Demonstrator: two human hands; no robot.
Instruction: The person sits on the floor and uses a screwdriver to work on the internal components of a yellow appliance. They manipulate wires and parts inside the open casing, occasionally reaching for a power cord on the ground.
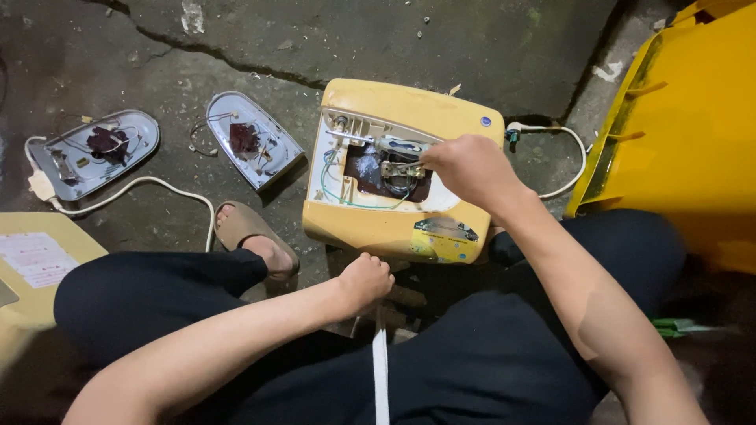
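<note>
So the opened yellow plastic appliance housing (pixel 394 169) sits on the cracked concrete floor (pixel 441 39), green wires and a dark plate inside it. Right hand (pixel 468 167) reaches in, fingers pinched together on a metal bracket (pixel 400 168). Left hand (pixel 364 282) is fisted at the housing's near edge.

A yellow appliance housing (pixel 394 169) with green wires (pixel 335 189), grey cover plates (pixel 252 140), a white cord (pixel 150 185), black trousers (pixel 472 354).

two covers (pixel 253 140) left of casing (pixel 394 228), bin (pixel 693 134) right
</note>
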